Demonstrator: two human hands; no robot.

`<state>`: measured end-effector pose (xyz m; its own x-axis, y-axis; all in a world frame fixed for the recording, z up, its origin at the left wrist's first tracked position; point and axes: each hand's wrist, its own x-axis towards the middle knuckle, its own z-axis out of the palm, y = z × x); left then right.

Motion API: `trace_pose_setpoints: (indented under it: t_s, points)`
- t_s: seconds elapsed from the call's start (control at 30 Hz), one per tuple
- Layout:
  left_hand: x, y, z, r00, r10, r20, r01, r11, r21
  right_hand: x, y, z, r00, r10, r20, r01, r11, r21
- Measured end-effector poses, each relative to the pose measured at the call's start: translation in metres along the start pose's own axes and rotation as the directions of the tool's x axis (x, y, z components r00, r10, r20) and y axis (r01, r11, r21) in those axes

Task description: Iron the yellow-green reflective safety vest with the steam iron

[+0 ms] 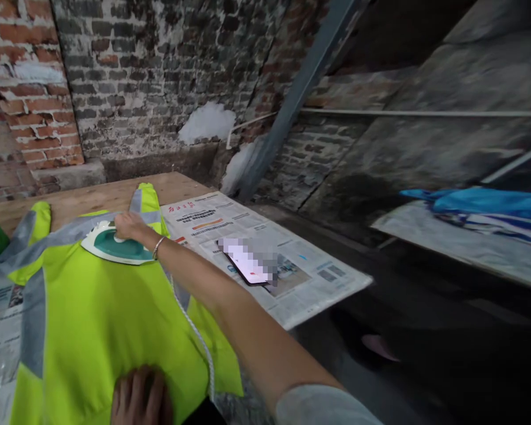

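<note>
Two bare hands worked at a yellow shirt with grey bands, which lay spread over a table. The right hand was closed round the handle of a green-and-white iron, whose base rested on the far part of the shirt, beside the grey band. The left hand lay on the near part of the cloth, its fingers close together; because the lower edge cut it off, whether it pinched the fabric or only pressed on it could not be told. A pale cord ran from beneath the right forearm towards the person, across the shirt's right side. A phone lay on the newspaper to the right, apart from the shirt.

The step in hand appeared to be pressing the shirt's yellow panel. A further stroke would have called for a firm hold on the handle, cloth drawn flat ahead of the base, the cord free of its path, and the left hand's fingers well away from the hot metal.
</note>
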<state>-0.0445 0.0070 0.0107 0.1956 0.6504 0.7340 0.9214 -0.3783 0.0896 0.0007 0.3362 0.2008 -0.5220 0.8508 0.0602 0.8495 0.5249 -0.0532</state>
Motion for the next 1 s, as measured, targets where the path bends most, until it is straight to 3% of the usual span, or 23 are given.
trace_pose_setpoints:
  t_s: [0.2, 0.4, 0.53, 0.73, 1.0]
  points:
    - [0.015, 0.016, -0.022, 0.995, -0.081, 0.060, 0.084, 0.996, -0.040, -0.075, -0.013, 0.004, 0.993, -0.076, 0.093, 0.078, 0.997, -0.010]
    - [0.009, 0.018, -0.024, 0.992, -0.112, 0.063, 0.112, 0.994, 0.005, -0.164, -0.035, 0.001, 0.949, -0.240, 0.204, 0.246, 0.969, -0.004]
    - [0.009, 0.018, -0.023, 0.994, -0.110, 0.026, 0.110, 0.994, 0.014, -0.188, -0.042, 0.002, 0.955, -0.233, 0.185, 0.241, 0.970, -0.023]
    - [0.012, 0.021, -0.027, 0.993, -0.113, 0.028, 0.112, 0.994, 0.015, -0.157, -0.041, 0.015, 0.980, -0.171, 0.104, 0.176, 0.984, -0.039]
    - [0.005, 0.026, -0.009, 0.985, -0.162, -0.057, 0.160, 0.986, -0.043, -0.056, -0.027, 0.015, 1.000, -0.020, -0.012, 0.020, 1.000, -0.010]
